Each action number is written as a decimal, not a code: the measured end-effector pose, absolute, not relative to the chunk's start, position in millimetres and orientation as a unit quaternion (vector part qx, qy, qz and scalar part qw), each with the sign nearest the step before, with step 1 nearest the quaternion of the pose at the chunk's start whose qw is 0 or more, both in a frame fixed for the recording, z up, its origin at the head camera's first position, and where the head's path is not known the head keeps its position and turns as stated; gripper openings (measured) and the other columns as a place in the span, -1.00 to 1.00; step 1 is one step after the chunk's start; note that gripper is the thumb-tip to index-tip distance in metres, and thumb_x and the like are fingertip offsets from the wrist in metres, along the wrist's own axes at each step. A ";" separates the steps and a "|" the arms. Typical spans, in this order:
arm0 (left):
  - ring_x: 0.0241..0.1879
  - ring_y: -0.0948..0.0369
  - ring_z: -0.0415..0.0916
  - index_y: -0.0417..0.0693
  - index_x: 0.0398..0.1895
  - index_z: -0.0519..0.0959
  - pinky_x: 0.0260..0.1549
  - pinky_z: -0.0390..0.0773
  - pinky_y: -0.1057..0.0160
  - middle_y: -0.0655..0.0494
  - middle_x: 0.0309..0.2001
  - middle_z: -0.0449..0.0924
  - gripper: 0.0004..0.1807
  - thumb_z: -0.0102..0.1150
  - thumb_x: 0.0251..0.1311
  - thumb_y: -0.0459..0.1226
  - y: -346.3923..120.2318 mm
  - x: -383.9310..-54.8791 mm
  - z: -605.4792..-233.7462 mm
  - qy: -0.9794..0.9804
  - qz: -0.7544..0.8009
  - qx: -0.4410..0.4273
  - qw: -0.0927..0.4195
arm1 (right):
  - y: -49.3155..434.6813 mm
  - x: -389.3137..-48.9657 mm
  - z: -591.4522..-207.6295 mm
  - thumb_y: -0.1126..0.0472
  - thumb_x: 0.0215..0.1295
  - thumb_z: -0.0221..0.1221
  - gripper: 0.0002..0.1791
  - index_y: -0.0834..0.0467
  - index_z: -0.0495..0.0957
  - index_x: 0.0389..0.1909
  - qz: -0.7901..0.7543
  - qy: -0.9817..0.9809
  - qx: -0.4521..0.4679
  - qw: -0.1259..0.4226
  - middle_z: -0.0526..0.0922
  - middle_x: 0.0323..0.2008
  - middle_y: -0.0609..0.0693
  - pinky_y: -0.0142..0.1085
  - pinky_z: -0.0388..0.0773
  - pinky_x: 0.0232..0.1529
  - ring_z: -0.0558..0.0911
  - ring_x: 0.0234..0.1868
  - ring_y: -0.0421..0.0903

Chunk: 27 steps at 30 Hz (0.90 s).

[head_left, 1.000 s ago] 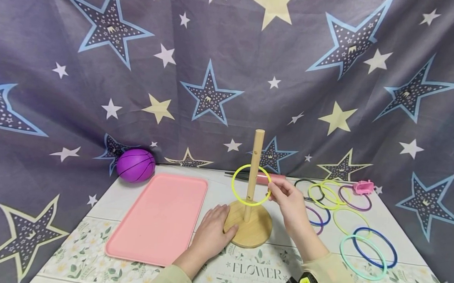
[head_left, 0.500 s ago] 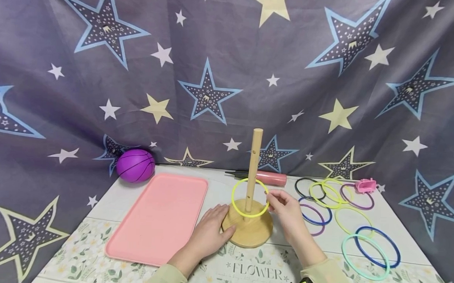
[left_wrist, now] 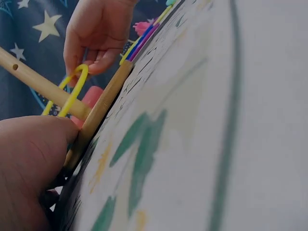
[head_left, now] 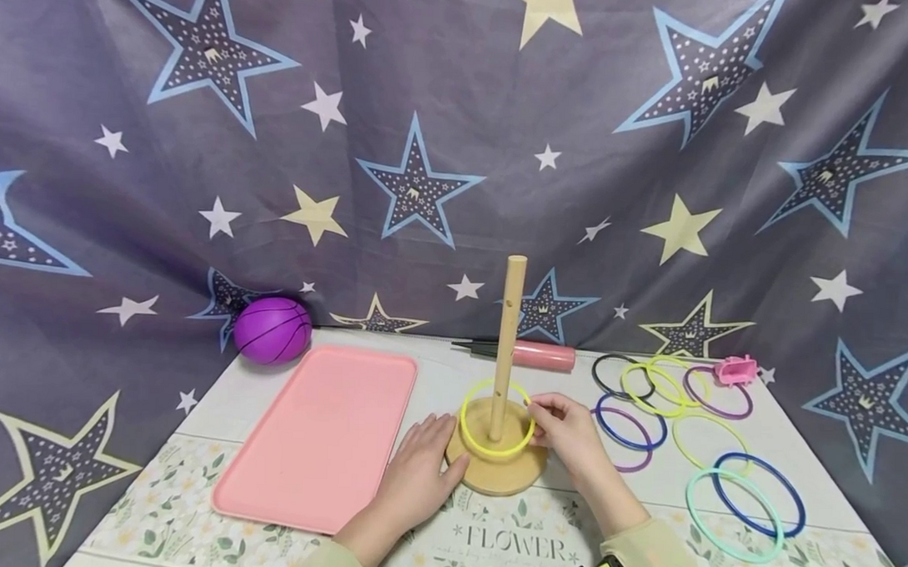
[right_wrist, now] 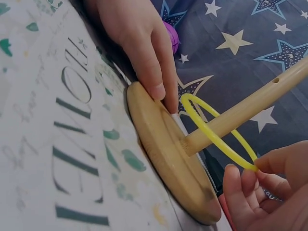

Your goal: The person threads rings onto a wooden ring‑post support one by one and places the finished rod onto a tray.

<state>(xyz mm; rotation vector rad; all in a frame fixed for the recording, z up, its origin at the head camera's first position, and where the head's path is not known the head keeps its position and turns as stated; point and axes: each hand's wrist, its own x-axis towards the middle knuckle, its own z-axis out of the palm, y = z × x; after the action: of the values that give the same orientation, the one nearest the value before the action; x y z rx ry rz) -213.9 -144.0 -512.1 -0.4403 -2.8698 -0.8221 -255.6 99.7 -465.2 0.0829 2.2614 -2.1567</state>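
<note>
While touching the wooden base (head_left: 495, 478) with the left hand (head_left: 421, 459), pinched the yellow ring (head_left: 495, 454) between thumb and fingers of the right hand (head_left: 565, 421). Had the yellow ring around the lower part of the wooden post (head_left: 508, 335), above the wooden base and, on the pinched side, visibly apart from it. Gripped at the right edge, thus had most of the hoop to the left of the right hand, the nearer of the two. Had the post's long axis upright through the hoop, with bare length above. Could not confirm contact between ring and post. Laid the left hand against the base's left edge, fingers extended. Noted limits to movement: pink tray (head_left: 321, 437) just left of the left hand, purple ring (head_left: 631, 471) near the right hand. Found open table (head_left: 436, 362) behind the base, as far as the pump-like tool (head_left: 545, 355).
</note>
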 end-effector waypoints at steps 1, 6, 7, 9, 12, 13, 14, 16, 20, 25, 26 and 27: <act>0.69 -0.17 0.14 -0.27 0.67 0.33 0.69 -0.01 -0.22 -0.21 0.62 0.37 -0.22 0.22 0.61 0.02 -144.3 -213.1 -512.1 -0.950 -0.271 -0.145 0.061 | 99.9 -255.4 -465.9 0.37 0.59 0.25 -0.74 0.50 0.65 0.11 -0.688 0.726 0.027 0.010 0.61 -0.34 0.10 -0.36 0.75 -0.40 0.58 -0.40 -0.14; 0.69 -0.17 0.15 -0.30 0.67 0.33 0.69 0.01 -0.21 -0.21 0.62 0.37 -0.22 0.22 0.61 0.01 -146.5 -209.3 -511.4 -0.950 -0.264 -0.151 0.064 | 100.5 -255.2 -471.4 0.37 0.60 0.23 -0.77 0.47 0.67 0.07 -0.667 0.745 0.029 0.025 0.58 -0.38 0.09 -0.38 0.72 -0.44 0.58 -0.44 -0.14; 0.68 -0.17 0.15 -0.30 0.66 0.33 0.69 0.02 -0.21 -0.21 0.61 0.38 -0.22 0.22 0.61 0.00 -146.9 -208.8 -511.4 -0.951 -0.263 -0.152 0.066 | 100.6 -254.9 -472.1 0.36 0.60 0.22 -0.78 0.46 0.68 0.06 -0.659 0.751 0.028 0.026 0.58 -0.38 0.09 -0.38 0.71 -0.46 0.58 -0.46 -0.14; 0.68 -0.18 0.17 -0.31 0.65 0.34 0.69 0.03 -0.22 -0.22 0.61 0.39 -0.22 0.23 0.61 0.00 -147.3 -208.2 -511.6 -0.950 -0.261 -0.154 0.069 | 101.2 -254.7 -473.6 0.35 0.60 0.23 -0.79 0.43 0.70 0.04 -0.640 0.767 0.026 0.024 0.59 -0.40 0.10 -0.38 0.67 -0.50 0.57 -0.50 -0.14; 0.67 -0.19 0.18 -0.32 0.65 0.35 0.69 0.03 -0.22 -0.23 0.60 0.39 -0.22 0.24 0.60 -0.01 -147.0 -208.9 -512.0 -0.950 -0.261 -0.157 0.072 | 102.1 -255.4 -474.6 0.34 0.59 0.25 -0.80 0.39 0.73 0.01 -0.609 0.793 0.023 0.013 0.61 -0.43 0.10 -0.38 0.60 -0.55 0.56 -0.52 -0.14; 0.67 -0.19 0.18 -0.32 0.65 0.35 0.69 0.03 -0.22 -0.23 0.60 0.39 -0.22 0.24 0.60 -0.01 -146.9 -209.3 -512.0 -0.949 -0.262 -0.158 0.073 | 102.4 -256.0 -475.0 0.34 0.58 0.25 -0.82 0.37 0.74 0.00 -0.598 0.801 0.021 0.010 0.61 -0.45 0.10 -0.38 0.58 -0.56 0.55 -0.53 -0.14; 0.67 -0.19 0.18 -0.32 0.65 0.35 0.69 0.03 -0.22 -0.23 0.60 0.39 -0.22 0.25 0.60 -0.01 -146.8 -209.6 -511.9 -0.949 -0.261 -0.158 0.075 | 102.6 -257.1 -475.9 0.34 0.57 0.26 -0.83 0.36 0.76 -0.02 -0.587 0.809 0.018 0.004 0.61 -0.47 0.09 -0.38 0.58 -0.56 0.55 -0.53 -0.13; 0.67 -0.20 0.18 -0.33 0.64 0.35 0.69 0.03 -0.22 -0.24 0.60 0.39 -0.22 0.25 0.59 -0.01 -146.7 -210.3 -511.7 -0.949 -0.261 -0.159 0.078 | 102.7 -259.3 -477.9 0.34 0.56 0.28 -0.84 0.34 0.77 -0.05 -0.565 0.825 0.009 -0.006 0.62 -0.49 0.09 -0.38 0.58 -0.58 0.56 -0.56 -0.13; 0.65 -0.22 0.22 -0.36 0.62 0.37 0.67 0.06 -0.24 -0.26 0.58 0.41 -0.23 0.26 0.58 -0.03 -146.7 -210.2 -510.9 -0.947 -0.259 -0.164 0.089 | 102.4 -263.1 -482.7 0.33 0.53 0.30 -0.86 0.30 0.79 -0.07 -0.528 0.849 -0.006 -0.023 0.63 -0.52 0.05 -0.37 0.60 -0.59 0.57 -0.59 -0.13; 0.63 -0.24 0.23 -0.38 0.61 0.37 0.67 0.09 -0.25 -0.29 0.56 0.43 -0.24 0.26 0.58 -0.04 -146.7 -209.7 -510.8 -0.946 -0.260 -0.171 0.091 | 102.4 -264.0 -487.5 0.32 0.52 0.30 -0.86 0.28 0.80 -0.07 -0.511 0.859 -0.004 -0.026 0.64 -0.52 0.02 -0.34 0.63 -0.58 0.60 -0.59 -0.13; 0.64 -0.24 0.23 -0.37 0.62 0.37 0.67 0.08 -0.25 -0.28 0.57 0.42 -0.24 0.26 0.59 -0.04 -146.7 -209.6 -510.7 -0.946 -0.260 -0.169 0.089 | 102.4 -263.7 -487.9 0.32 0.52 0.30 -0.86 0.28 0.79 -0.07 -0.510 0.860 -0.005 -0.027 0.64 -0.52 0.02 -0.34 0.64 -0.58 0.60 -0.59 -0.13; 0.64 -0.24 0.23 -0.37 0.62 0.37 0.67 0.08 -0.25 -0.28 0.57 0.42 -0.24 0.26 0.58 -0.04 -146.7 -209.6 -510.9 -0.947 -0.260 -0.169 0.089 | 102.3 -263.2 -487.8 0.32 0.52 0.30 -0.86 0.28 0.79 -0.07 -0.509 0.860 -0.007 -0.027 0.63 -0.53 0.02 -0.34 0.64 -0.58 0.60 -0.59 -0.13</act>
<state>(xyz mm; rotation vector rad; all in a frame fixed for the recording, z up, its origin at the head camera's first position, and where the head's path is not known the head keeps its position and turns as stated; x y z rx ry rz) -209.6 -146.7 -510.9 -0.5038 -2.8165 -0.7734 -263.2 102.3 -487.8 -0.0210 2.7495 -1.6276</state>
